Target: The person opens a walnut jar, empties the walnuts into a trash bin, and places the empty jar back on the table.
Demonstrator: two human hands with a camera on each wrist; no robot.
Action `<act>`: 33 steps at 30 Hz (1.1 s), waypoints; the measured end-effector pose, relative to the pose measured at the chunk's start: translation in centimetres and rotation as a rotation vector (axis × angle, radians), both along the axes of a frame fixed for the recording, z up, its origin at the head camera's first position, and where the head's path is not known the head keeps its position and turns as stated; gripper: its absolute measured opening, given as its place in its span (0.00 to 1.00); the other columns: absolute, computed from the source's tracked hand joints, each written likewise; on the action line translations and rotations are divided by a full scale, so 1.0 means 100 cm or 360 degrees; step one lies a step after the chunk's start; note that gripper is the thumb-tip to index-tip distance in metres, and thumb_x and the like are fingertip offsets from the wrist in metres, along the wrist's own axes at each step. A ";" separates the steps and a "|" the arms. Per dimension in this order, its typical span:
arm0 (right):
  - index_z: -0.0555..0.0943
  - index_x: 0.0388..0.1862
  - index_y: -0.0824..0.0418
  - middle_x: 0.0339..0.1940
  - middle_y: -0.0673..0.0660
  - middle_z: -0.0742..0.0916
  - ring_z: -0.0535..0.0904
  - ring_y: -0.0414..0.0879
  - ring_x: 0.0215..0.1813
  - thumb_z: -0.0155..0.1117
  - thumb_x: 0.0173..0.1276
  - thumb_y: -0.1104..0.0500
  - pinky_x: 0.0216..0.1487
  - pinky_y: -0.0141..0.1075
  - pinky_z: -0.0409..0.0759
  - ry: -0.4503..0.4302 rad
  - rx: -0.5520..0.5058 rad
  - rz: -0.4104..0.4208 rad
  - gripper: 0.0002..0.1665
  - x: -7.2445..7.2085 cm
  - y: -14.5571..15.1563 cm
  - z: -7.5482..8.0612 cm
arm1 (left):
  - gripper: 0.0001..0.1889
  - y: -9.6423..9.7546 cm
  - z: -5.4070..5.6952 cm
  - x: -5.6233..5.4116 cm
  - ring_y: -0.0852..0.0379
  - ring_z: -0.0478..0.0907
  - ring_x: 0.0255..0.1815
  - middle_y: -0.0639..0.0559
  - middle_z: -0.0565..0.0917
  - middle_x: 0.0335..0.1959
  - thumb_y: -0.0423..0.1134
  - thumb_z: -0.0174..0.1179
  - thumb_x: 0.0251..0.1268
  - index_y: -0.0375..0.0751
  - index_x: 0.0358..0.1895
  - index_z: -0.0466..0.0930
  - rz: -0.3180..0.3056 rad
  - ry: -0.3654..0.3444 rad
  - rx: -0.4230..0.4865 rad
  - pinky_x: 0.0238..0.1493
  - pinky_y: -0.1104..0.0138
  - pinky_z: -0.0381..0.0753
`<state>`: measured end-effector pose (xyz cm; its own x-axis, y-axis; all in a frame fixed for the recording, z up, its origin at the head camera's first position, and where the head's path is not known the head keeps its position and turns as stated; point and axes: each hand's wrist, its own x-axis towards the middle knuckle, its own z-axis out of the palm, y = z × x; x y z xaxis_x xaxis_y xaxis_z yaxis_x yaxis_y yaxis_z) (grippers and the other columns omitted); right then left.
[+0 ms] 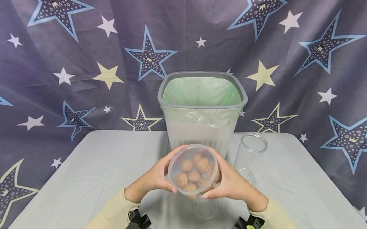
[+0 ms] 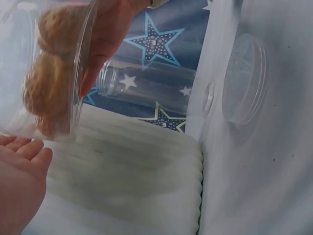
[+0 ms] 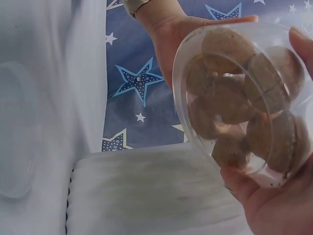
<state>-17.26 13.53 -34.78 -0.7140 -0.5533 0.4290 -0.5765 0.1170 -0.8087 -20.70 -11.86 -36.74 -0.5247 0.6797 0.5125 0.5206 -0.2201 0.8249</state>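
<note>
Both hands hold a round clear plastic container (image 1: 193,169) between them, in front of the bin. Several brown walnuts (image 1: 194,176) show through its cloudy round face. My left hand (image 1: 160,173) grips its left side, thumb at the near edge. On the opposite side my right hand (image 1: 229,181) grips it, with the thumb tip by the lower rim. The left wrist view shows the container from the side, walnuts (image 2: 41,88) stacked against its wall. From the right wrist, the walnuts (image 3: 230,100) fill much of the round face.
A pale bin (image 1: 201,130) with a grey rim and clear liner stands behind the hands. To its right is a tall clear jar (image 1: 237,159). A clear round lid (image 1: 204,209) lies on the grey-covered table (image 1: 85,178) below the container. A star-patterned curtain (image 1: 186,53) hangs behind.
</note>
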 end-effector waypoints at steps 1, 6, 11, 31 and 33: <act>0.57 0.72 0.51 0.65 0.52 0.71 0.67 0.48 0.64 0.85 0.33 0.57 0.64 0.35 0.65 0.0004 0.0004 -0.0023 0.66 0.000 0.000 0.000 | 0.62 0.001 -0.001 0.000 0.58 0.62 0.67 0.30 0.57 0.69 0.59 0.73 0.40 0.32 0.73 0.46 0.0009 0.0002 0.0012 0.65 0.68 0.65; 0.56 0.72 0.50 0.64 0.52 0.71 0.67 0.48 0.63 0.85 0.34 0.53 0.64 0.38 0.65 0.0044 0.0047 -0.0135 0.66 0.002 -0.002 0.000 | 0.61 0.004 -0.006 0.002 0.58 0.61 0.68 0.31 0.57 0.70 0.58 0.73 0.41 0.30 0.72 0.46 0.0071 -0.0012 0.0074 0.66 0.69 0.63; 0.55 0.72 0.50 0.65 0.53 0.71 0.68 0.49 0.63 0.84 0.34 0.47 0.63 0.49 0.67 0.0148 0.0141 -0.0331 0.68 0.006 -0.006 -0.001 | 0.60 0.007 -0.012 0.004 0.59 0.60 0.68 0.30 0.56 0.70 0.56 0.73 0.43 0.28 0.72 0.46 0.0162 -0.0059 0.0128 0.66 0.71 0.61; 0.55 0.72 0.62 0.66 0.63 0.69 0.65 0.57 0.64 0.85 0.28 0.45 0.61 0.56 0.68 0.0457 0.0322 -0.0732 0.73 0.005 -0.015 -0.016 | 0.56 0.029 -0.039 0.022 0.39 0.50 0.72 0.33 0.52 0.73 0.50 0.72 0.48 0.29 0.72 0.44 0.0521 -0.0378 0.0183 0.69 0.65 0.56; 0.55 0.72 0.62 0.66 0.63 0.69 0.65 0.58 0.64 0.85 0.28 0.44 0.61 0.56 0.68 0.0488 0.0340 -0.0763 0.73 0.005 -0.015 -0.017 | 0.55 0.031 -0.039 0.024 0.38 0.50 0.72 0.35 0.53 0.73 0.51 0.71 0.49 0.30 0.73 0.44 0.0573 -0.0399 0.0154 0.70 0.56 0.54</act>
